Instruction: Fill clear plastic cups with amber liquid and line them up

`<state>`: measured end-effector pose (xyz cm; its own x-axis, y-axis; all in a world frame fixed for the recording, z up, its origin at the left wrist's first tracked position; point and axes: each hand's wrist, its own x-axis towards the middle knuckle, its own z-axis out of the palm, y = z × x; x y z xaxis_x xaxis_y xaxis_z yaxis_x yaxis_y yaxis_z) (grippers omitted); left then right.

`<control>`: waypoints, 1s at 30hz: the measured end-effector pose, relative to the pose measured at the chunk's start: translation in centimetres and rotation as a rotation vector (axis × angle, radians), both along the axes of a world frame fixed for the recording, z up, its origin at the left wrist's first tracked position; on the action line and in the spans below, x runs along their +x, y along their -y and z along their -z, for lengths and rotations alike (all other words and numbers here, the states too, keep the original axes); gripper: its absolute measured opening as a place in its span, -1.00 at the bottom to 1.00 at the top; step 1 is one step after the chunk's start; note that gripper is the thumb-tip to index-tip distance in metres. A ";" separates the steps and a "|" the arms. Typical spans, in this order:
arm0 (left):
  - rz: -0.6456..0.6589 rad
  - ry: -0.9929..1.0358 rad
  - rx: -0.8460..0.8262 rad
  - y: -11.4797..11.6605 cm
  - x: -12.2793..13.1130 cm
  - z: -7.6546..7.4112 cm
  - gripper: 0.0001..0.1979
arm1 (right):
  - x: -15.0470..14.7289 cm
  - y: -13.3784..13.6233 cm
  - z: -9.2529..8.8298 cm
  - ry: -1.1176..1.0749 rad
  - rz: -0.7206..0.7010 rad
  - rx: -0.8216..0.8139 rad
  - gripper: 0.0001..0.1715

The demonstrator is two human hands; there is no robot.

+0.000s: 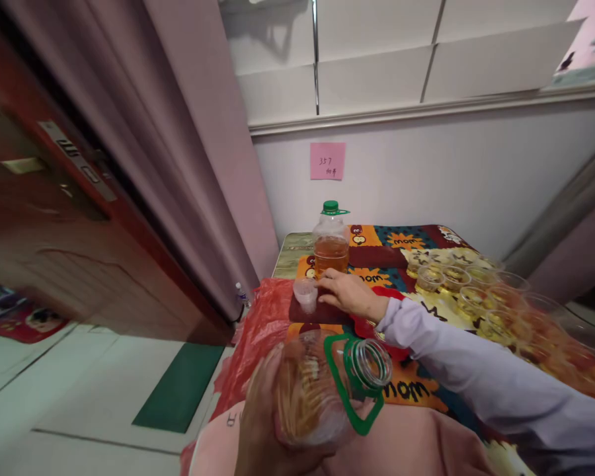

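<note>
My left hand (262, 403) is wrapped round a large clear plastic jug (305, 390) of amber liquid. The jug lies tilted toward the right, its uncapped mouth and green handle facing that way. Farther forward, my right hand (350, 293) reaches to a small stack of clear plastic cups (306, 295). Its fingers are apart at the right side of the stack's rim; whether they touch it I cannot tell. Just behind that hand stands a second jug (331, 248), upright with a green cap and partly filled with amber liquid.
Several clear cups of yellowish liquid (456, 279) crowd the right side of the patterned tablecloth (406, 241). A red plastic object (396, 354) lies under my right forearm. Red plastic bags (265, 317) drape over the left table edge. A wall and a door (129, 277) border the table.
</note>
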<state>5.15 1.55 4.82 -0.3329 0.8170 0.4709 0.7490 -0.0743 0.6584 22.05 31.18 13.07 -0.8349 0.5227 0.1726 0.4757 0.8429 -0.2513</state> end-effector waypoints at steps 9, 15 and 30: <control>0.007 0.074 0.082 0.1 0.8 -0.3 0.31 | -4.5 0.4 1.1 0.107 -0.010 -0.005 -0.61; 0.026 0.085 0.075 0.2 1.6 -1.0 0.26 | -4.3 0.4 2.6 -0.033 0.028 -0.020 -0.75; 0.030 0.140 0.070 -0.7 0.1 -1.9 0.25 | 11.0 2.3 -0.4 -0.368 0.303 0.013 -0.74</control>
